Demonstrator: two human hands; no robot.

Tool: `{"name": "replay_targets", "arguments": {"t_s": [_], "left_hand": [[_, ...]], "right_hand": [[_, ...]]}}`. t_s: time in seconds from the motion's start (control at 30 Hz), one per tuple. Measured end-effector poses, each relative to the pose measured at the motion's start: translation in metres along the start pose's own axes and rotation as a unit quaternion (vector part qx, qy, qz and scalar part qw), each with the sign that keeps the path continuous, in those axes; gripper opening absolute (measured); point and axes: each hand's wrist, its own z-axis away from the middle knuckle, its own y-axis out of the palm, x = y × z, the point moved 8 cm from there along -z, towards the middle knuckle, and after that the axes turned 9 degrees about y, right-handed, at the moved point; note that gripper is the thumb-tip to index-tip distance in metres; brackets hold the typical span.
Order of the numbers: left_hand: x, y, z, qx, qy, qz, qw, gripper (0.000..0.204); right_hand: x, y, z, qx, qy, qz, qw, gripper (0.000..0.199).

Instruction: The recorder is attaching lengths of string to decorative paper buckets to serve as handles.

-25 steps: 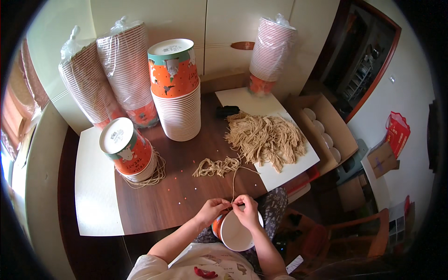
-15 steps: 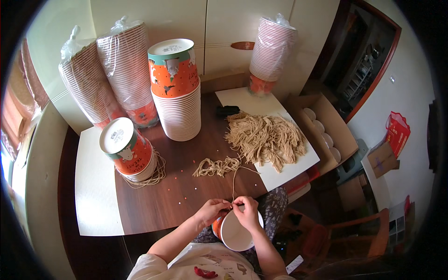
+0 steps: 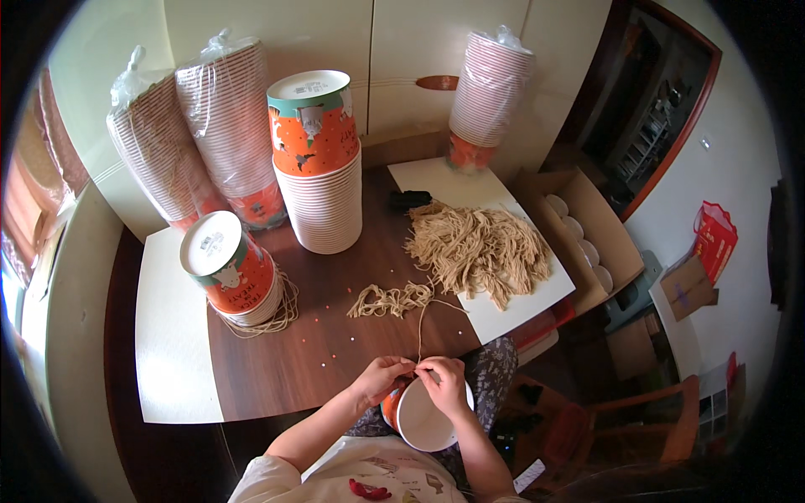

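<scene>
An orange paper bucket (image 3: 426, 421) with a white inside lies tilted on my lap, its mouth toward me. At its far rim my left hand (image 3: 384, 379) is closed in a pinch. My right hand (image 3: 444, 387) pinches right beside it, the fingertips of both hands nearly meeting. A tan cord (image 3: 421, 331) runs from the table down into my fingers, and both hands hold it against the bucket's edge. My fingers hide the exact spot where it meets the rim. Beyond, a small tangle of cord (image 3: 390, 300) lies on the brown tabletop (image 3: 285, 377).
A heap of cut tan cords (image 3: 478, 247) covers the table's right part, a black object (image 3: 409, 199) behind it. Upside-down bucket stacks (image 3: 317, 201) and a shorter one (image 3: 231, 268) stand left. Plastic-wrapped stacks (image 3: 490, 92) stand behind. An open carton (image 3: 579, 226) sits right.
My right hand has shifted very slightly left at the rim. Both hands keep their pinch on the cord, and the bucket stays in place.
</scene>
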Motion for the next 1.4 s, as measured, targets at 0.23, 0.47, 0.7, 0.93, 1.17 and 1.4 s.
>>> {"name": "replay_targets", "arguments": {"t_s": [0.23,0.47,0.7,0.93,1.17,1.4], "left_hand": [[-0.008,0.009,0.004,0.017,0.004,-0.015,1.000,0.013],[-0.008,0.010,0.000,0.039,0.046,-0.060,0.996,0.011],[-0.012,0.020,-0.001,0.050,0.046,-0.061,0.996,0.010],[-0.014,0.020,-0.007,0.047,0.087,-0.098,0.990,0.010],[-0.010,0.023,-0.010,0.019,0.069,-0.091,0.993,0.011],[-0.011,0.028,-0.009,0.001,0.050,-0.095,0.994,0.014]], "right_hand": [[-0.008,-0.003,-0.004,-0.005,0.032,-0.051,0.998,0.007],[-0.011,-0.002,-0.008,0.023,0.075,-0.120,0.990,0.005],[-0.029,0.002,-0.003,0.035,0.151,-0.185,0.971,0.005],[-0.045,0.010,0.000,0.069,0.232,-0.308,0.920,0.006],[-0.054,0.008,-0.001,0.073,0.230,-0.287,0.927,0.005],[-0.060,0.009,-0.002,0.075,0.224,-0.299,0.924,0.006]]}}
